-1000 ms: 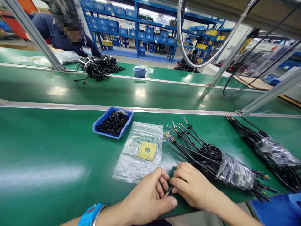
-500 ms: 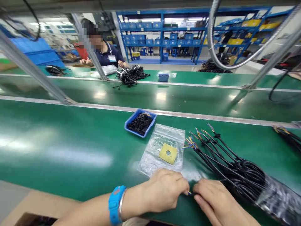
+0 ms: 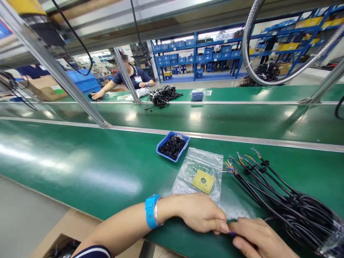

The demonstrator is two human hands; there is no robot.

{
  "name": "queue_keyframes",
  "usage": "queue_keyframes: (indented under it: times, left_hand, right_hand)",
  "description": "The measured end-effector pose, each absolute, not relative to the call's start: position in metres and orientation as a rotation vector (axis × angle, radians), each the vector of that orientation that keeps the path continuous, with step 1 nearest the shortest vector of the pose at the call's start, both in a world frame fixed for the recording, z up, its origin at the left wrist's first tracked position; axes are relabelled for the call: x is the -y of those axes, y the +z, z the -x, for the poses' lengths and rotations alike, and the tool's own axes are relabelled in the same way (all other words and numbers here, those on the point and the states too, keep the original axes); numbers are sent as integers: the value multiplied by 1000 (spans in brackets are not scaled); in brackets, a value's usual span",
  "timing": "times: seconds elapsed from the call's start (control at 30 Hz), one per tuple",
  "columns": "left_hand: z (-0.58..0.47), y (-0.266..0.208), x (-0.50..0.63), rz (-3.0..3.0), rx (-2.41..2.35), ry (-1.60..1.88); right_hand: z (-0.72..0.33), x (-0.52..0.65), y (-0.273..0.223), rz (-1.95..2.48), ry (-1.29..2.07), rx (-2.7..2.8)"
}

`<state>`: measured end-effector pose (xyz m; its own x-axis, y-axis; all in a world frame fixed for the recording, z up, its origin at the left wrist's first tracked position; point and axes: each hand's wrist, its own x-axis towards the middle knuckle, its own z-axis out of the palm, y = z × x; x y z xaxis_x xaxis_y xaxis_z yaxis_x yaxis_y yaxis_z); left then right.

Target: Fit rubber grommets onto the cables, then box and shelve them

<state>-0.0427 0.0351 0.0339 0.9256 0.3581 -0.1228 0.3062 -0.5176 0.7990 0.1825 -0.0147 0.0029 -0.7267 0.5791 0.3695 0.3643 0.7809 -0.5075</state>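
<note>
My left hand [image 3: 202, 215], with a blue band and a silver bracelet on its wrist, is closed in a pinch at the table's near edge. My right hand [image 3: 259, 233] is closed just beside it, fingertips almost touching the left ones. A short bit of blue wire [image 3: 232, 233] shows between the two hands; the rest is hidden by the fingers. Beyond them a yellow sponge [image 3: 199, 179] with a round hole lies on a clear zip bag [image 3: 206, 156]. To the right lies a bundle of black cables [image 3: 279, 186] with coloured wire ends.
A blue bin [image 3: 176, 160] of small black parts stands behind the bag. Metal posts [image 3: 72, 71] and a hanging metal hose [image 3: 245, 53] frame the bench. Across the green tables, a person [image 3: 134, 77] reaches toward dark cables. A carton [image 3: 64, 229] sits below at left.
The view has shifted, so things sit further right and lower. My hands stay pinched together around the wire. The person opposite has stretched an arm out to the dark cables.
</note>
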Motion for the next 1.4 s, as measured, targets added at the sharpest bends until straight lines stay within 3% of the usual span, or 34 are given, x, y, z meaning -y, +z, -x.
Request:
queue_keyframes:
  times: [0.1,0.2,0.3,0.7,0.97,1.23,1.4]
  left_hand:
    - [77,52,-53,-2265,-789,176]
    - [126,57,-84,-2367,-1550,474]
    - [164,47,-112,-2371,-1770,490]
    - [173,32,-116,-2189,-1556,721]
    - [163,32,-104,-1476,-1411,1084]
    - [117,28,-72,-1111,-1201,876]
    - [78,14,-54,-1799,-1265,577]
  right_hand:
    - [-181,17,-2,704,479,2431]
    - [-179,18,-6,698,481,2455]
    - [-178,18,-10,693,472,2468]
    - [-180,22,-23,755,542,2499]
    - [-177,19,-19,767,524,2473]
    - [-178,19,-19,828,496,2458]
    - [-177,19,-17,854,500,2455]
